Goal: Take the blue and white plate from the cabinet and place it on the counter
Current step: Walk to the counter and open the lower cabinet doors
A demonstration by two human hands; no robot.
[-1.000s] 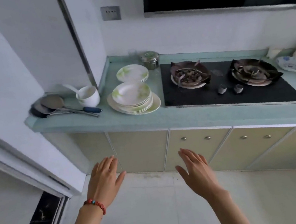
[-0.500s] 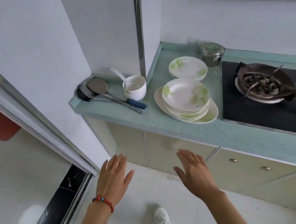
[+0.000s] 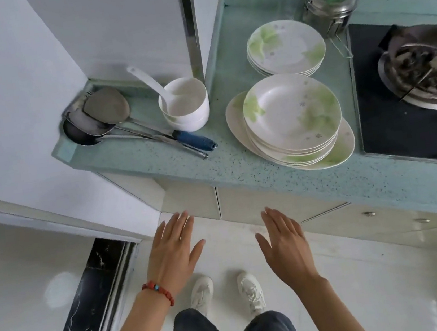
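Note:
My left hand [image 3: 171, 250], with a red bead bracelet on the wrist, and my right hand [image 3: 284, 242] hover palm down, fingers spread, holding nothing. Both hang in front of the closed beige cabinet doors [image 3: 259, 207] below the pale green counter [image 3: 240, 168]. No blue and white plate is in view. On the counter stand two stacks of white plates with green leaf prints, one near the edge [image 3: 293, 119] and one further back [image 3: 285, 46].
A white bowl with a ladle [image 3: 184, 107] and metal spatulas [image 3: 104, 111] lie at the counter's left end. A steel lidded tin [image 3: 329, 5] and a black gas hob [image 3: 411, 101] sit to the right. A sliding door track [image 3: 91, 307] runs at lower left.
The view has swung left and downward and closer to the counter; my feet and legs now show. Both hands stay open and empty in front of the cabinet doors.

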